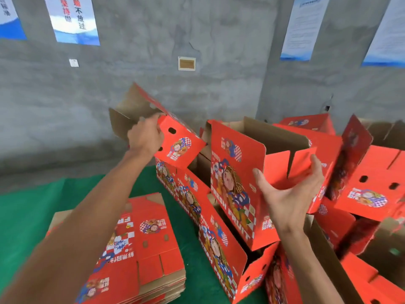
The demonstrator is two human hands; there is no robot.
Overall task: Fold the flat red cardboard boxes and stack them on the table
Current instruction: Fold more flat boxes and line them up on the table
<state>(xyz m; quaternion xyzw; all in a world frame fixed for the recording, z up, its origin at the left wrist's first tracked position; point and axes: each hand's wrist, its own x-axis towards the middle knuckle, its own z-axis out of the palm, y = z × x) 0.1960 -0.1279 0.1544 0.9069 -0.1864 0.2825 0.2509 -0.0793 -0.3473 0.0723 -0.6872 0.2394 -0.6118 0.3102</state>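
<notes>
1. Nearest, flat red blanks (151, 249) lie stacked on the green table (26, 216), long axis running away from the camera
2. Left hand (145, 137) clamps a tilted folded box (177, 143) by its top edge over the pile, brown opening facing up-left
3. Right hand (289, 194) hovers, fingers spread, apparently empty
4. Corrugated card: light, stiff, best gripped at creased edges

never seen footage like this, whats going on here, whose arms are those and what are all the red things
There is one picture, from a camera worn on a person's head, looking down at their own bare arms. No machine is involved. The left hand grips a folded red box, tilted above the pile. The right hand is open, palm up, holding nothing. On the green table cover lies a stack of flat boxes at the left, and many already folded boxes are piled at the right.
</notes>
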